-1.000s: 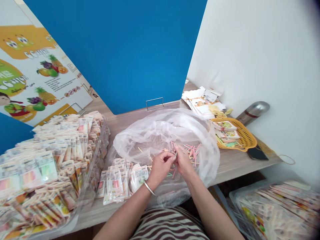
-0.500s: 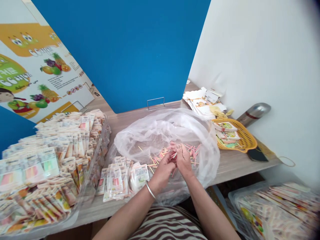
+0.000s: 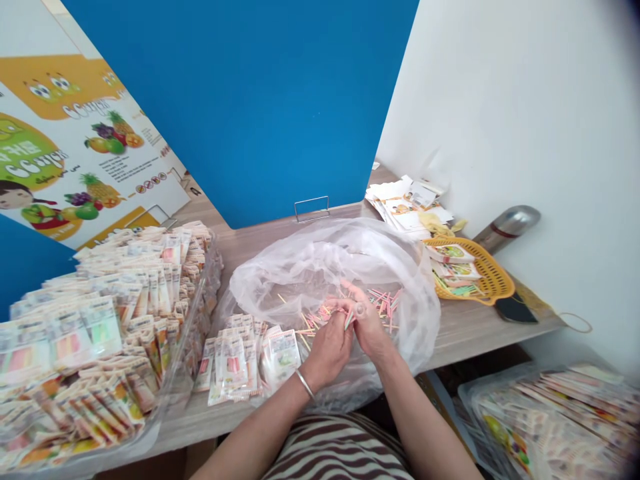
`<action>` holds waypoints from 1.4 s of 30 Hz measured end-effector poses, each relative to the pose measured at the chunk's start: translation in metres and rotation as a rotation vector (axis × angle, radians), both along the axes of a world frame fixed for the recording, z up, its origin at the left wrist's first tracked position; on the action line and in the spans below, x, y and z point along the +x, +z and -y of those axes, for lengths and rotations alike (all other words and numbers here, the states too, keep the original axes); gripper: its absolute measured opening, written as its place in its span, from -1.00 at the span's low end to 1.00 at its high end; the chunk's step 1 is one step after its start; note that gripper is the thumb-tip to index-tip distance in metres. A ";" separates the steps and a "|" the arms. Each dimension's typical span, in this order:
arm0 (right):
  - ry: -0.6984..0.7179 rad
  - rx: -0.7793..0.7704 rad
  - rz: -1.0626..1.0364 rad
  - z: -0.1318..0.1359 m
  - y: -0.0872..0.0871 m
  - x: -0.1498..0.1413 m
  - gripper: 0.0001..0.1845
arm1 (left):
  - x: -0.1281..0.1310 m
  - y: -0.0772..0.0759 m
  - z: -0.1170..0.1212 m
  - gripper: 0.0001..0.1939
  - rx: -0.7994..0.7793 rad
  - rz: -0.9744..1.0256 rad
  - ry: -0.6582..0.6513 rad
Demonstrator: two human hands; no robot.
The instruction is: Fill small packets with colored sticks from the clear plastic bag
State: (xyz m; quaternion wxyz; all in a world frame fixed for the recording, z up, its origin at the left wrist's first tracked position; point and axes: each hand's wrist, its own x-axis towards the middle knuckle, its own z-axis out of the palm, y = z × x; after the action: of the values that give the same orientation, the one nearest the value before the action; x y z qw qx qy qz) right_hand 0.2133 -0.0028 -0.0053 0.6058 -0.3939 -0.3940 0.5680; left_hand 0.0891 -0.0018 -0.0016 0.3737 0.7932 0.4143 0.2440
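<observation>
Over the open clear plastic bag (image 3: 330, 257) my two hands meet. My left hand (image 3: 327, 347) is closed round a few thin coloured sticks (image 3: 349, 319), whose pale green and pink ends show between the hands. My right hand (image 3: 369, 327) cups the same sticks from the other side, its fingers reaching forward and partly straight. How many sticks are in the grip is hidden. Loose pink, yellow and green sticks (image 3: 387, 303) lie scattered in the bag behind and beside my hands. Left of them, small printed packets (image 3: 233, 363) are piled on the table (image 3: 260, 233).
At the left stands a large clear tub (image 3: 187, 333) heaped with filled packets. A yellow basket (image 3: 493, 283) with packets, a steel flask (image 3: 510, 223) and papers (image 3: 407, 203) sit at the right. Another packet-filled tub (image 3: 473, 400) is lower right. A blue panel (image 3: 250, 107) rises behind.
My left hand has turned and closed more round the sticks. The right hand's fingers have straightened and spread forward. The view has shifted slightly.
</observation>
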 end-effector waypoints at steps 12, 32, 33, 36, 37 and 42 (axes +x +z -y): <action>-0.050 0.152 0.597 0.003 0.015 -0.002 -0.61 | -0.003 0.010 0.008 -0.69 -0.900 0.894 0.177; -0.144 0.076 0.718 0.015 -0.003 -0.020 -0.58 | -0.080 0.007 0.042 -0.64 -0.069 -0.054 0.200; -0.127 0.038 0.739 0.014 -0.006 -0.021 -0.58 | -0.092 0.002 0.047 -0.71 0.047 -0.196 0.163; 0.060 -0.039 0.913 0.008 -0.013 -0.033 -0.64 | -0.117 -0.015 0.058 -0.82 0.217 -0.367 0.060; 0.135 -0.050 0.990 0.005 -0.014 -0.040 -0.67 | -0.121 -0.019 0.060 -0.82 0.245 -0.359 0.041; 0.353 -0.052 1.343 -0.010 -0.011 -0.081 -0.69 | -0.128 -0.030 0.061 -0.79 0.346 -0.280 -0.018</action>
State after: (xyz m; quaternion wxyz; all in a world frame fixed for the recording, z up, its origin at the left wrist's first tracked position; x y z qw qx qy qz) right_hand 0.1327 0.0077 -0.0164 0.1196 -0.6045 -0.7280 0.3004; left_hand -0.0386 -0.0629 -0.0320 0.1729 0.8754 0.4069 0.1955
